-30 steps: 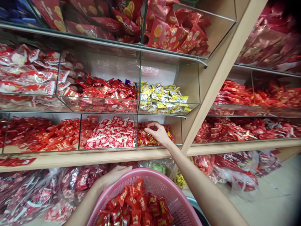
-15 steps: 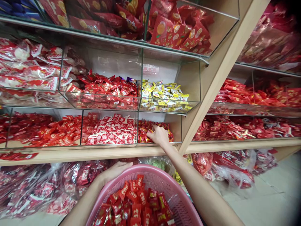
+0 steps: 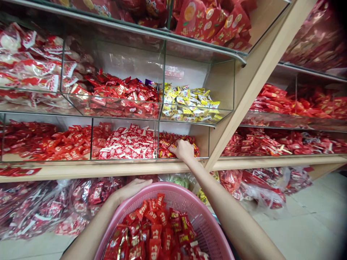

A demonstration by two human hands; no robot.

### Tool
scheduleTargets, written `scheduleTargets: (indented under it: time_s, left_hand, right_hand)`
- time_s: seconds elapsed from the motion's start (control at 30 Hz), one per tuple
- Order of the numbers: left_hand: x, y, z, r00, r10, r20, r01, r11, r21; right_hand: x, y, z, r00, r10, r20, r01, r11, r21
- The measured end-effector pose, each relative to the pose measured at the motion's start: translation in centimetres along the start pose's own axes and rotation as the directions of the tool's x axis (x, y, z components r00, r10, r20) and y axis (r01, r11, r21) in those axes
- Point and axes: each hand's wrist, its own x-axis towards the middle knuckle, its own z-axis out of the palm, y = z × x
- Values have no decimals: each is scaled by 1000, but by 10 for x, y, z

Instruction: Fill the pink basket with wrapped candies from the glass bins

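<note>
A pink plastic basket (image 3: pixel 207 220) stands at the bottom centre, with many red wrapped candies (image 3: pixel 155 231) inside. My left hand (image 3: pixel 135 189) holds the basket by its upper left rim, fingers laid along the edge. Up in the bottom shelf row, my right hand (image 3: pixel 183 150) reaches into a small compartment of red and yellow candies (image 3: pixel 165 141). Its fingers are curled down on the candies, and their tips are partly hidden, so what they grip cannot be made out. Red and white candies (image 3: pixel 130 142) fill the neighbouring compartment on the left.
Yellow and white candies (image 3: pixel 187 101) lie in the compartment above my right hand. A slanting wooden post (image 3: pixel 244 104) divides the shelves. Clear bags of candy (image 3: pixel 43 209) rest beneath the wooden ledge (image 3: pixel 108 168), with more bags (image 3: pixel 260 187) at the right on the tiled floor.
The view has shifted slightly, so the shelves sit a little higher. My right hand stays in the same compartment, and my left hand remains on the basket rim.
</note>
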Motion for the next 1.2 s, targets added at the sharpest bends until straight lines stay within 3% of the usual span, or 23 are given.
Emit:
scheduleTargets:
  time_s: [0.17,0.43,0.53,0.63,0.7,0.77,0.83,0.93,1.07,1.2]
  left_hand:
    - [2,-1,-2,1000,15,-18,-13,997,75]
    - [2,-6,-3,1000,-10,7,10,1000,-14]
    - [4,-9,-3,1000,-24,16,24,999,-23]
    - [6,-9,-3,999,-33,28,34,999,-32]
    - [6,-7,-3,999,-32,37,33,999,-32]
    - [6,-5,-3,999,-29,44,30,999,-36]
    - [6,-5,-3,999,-19,45,21,999,-36]
    - [7,-7,-3,999,-15,34,16,999,-31]
    - [8,-10,-1,999,-32,22,33,998,-44]
    - [6,-6,1,1000,-23,12,24,999,-36]
  right_hand:
    - [0,-2,-4,999,12,40,-12,1000,-18]
    - [-5,-3,-4,1000,19,13,-18,997,-81]
    - [-5,0,-3,996,-3,-90,0,999,-36]
    - [-12,5,-9,960,-45,-277,62,997,54]
    - [-27,10,-18,912,-95,-399,163,977,139]
    - [-51,16,-26,872,-195,-448,314,926,208]
    - [-83,24,-25,857,-349,-380,457,855,245]
    - [-128,39,-5,838,-541,-74,544,815,201]
    - [-163,54,39,778,-581,240,618,776,-124]
    - [-169,54,65,739,-556,381,666,691,-281]
